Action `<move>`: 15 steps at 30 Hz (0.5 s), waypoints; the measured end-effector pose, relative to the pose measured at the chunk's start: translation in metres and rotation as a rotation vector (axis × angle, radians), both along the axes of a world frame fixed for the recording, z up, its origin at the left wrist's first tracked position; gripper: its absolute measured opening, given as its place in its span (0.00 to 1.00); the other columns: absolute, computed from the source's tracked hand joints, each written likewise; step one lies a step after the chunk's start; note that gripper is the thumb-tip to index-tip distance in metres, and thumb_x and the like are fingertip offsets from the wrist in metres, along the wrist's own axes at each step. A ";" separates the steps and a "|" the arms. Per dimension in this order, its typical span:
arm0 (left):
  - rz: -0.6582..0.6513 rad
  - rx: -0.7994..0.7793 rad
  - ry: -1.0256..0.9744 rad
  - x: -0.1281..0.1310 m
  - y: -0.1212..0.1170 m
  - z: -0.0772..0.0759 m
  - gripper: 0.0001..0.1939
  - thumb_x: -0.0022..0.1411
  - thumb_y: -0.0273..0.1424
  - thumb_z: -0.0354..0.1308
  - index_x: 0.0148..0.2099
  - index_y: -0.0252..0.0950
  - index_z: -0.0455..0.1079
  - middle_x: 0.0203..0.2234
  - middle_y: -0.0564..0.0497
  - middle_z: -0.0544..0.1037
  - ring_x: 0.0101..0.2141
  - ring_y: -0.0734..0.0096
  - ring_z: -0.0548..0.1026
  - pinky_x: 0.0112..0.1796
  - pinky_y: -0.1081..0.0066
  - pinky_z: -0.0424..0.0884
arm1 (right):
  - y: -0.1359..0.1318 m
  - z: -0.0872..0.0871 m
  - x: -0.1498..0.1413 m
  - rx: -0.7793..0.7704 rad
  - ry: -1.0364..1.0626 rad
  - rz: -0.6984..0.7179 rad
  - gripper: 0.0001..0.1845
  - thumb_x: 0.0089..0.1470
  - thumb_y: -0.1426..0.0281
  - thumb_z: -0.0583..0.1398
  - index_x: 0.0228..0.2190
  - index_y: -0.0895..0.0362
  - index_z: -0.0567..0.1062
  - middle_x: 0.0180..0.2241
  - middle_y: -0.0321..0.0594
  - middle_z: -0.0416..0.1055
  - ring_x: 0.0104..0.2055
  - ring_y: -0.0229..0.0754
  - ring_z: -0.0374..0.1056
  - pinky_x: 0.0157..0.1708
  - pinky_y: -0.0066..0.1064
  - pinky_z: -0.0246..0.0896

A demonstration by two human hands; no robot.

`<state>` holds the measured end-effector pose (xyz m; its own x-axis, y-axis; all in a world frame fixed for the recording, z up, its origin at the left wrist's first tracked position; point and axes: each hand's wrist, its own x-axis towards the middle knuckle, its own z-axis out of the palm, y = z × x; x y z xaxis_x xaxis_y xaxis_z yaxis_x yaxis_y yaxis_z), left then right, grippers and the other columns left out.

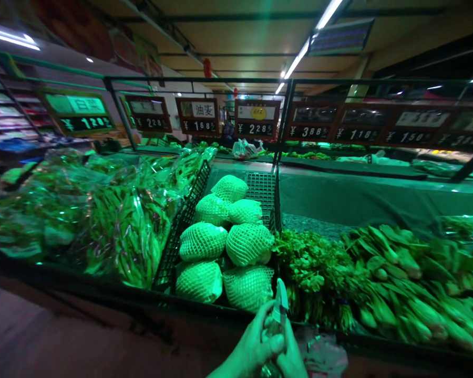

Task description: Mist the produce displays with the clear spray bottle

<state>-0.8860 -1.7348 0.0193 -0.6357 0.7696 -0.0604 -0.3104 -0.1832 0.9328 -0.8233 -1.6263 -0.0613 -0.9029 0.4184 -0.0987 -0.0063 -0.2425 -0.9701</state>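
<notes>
Fingers (260,341) of both hands pinching a small bottle (278,315), green-lit produce counter (205,310), hanging price signs (256,119)

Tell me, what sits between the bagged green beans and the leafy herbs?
In the head view, net-wrapped round vegetables piled in a black crate sit between the bagged beans and leafy herbs.

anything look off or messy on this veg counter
Mostly tidy. The netted cabbages are piled neatly in their black crate, and the leafy greens lie in rows. One oddity: a loose plastic bag sits on the far counter among the produce. Both hands hold a small spray bottle at the counter's front edge.
</notes>
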 end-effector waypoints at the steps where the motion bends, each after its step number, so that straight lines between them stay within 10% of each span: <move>1: -0.041 0.002 0.023 0.003 0.009 0.000 0.55 0.44 0.58 0.68 0.66 0.33 0.57 0.47 0.42 0.75 0.52 0.49 0.70 0.52 0.57 0.64 | 0.010 -0.002 0.006 -0.040 -0.024 -0.038 0.36 0.46 0.51 0.68 0.54 0.52 0.72 0.50 0.49 0.76 0.53 0.57 0.72 0.53 0.46 0.67; 6: -0.186 -0.018 0.055 0.011 0.035 -0.010 0.54 0.42 0.59 0.68 0.64 0.35 0.61 0.43 0.45 0.75 0.39 0.62 0.70 0.40 0.65 0.63 | 0.046 -0.023 0.014 -0.208 -0.071 -0.080 0.33 0.41 0.33 0.58 0.31 0.48 0.79 0.31 0.45 0.77 0.44 0.59 0.75 0.47 0.49 0.71; 15: -0.170 0.014 0.109 0.005 0.029 0.008 0.52 0.41 0.57 0.70 0.64 0.36 0.62 0.48 0.43 0.74 0.46 0.54 0.70 0.46 0.59 0.64 | 0.042 -0.004 0.018 -0.173 -0.129 -0.208 0.28 0.32 0.47 0.72 0.34 0.48 0.78 0.31 0.43 0.78 0.40 0.60 0.75 0.43 0.48 0.72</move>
<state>-0.8815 -1.7054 0.0272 -0.4985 0.8668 0.0126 -0.2355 -0.1494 0.9603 -0.8053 -1.5843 -0.0648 -0.7749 0.5601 -0.2931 0.0477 -0.4106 -0.9106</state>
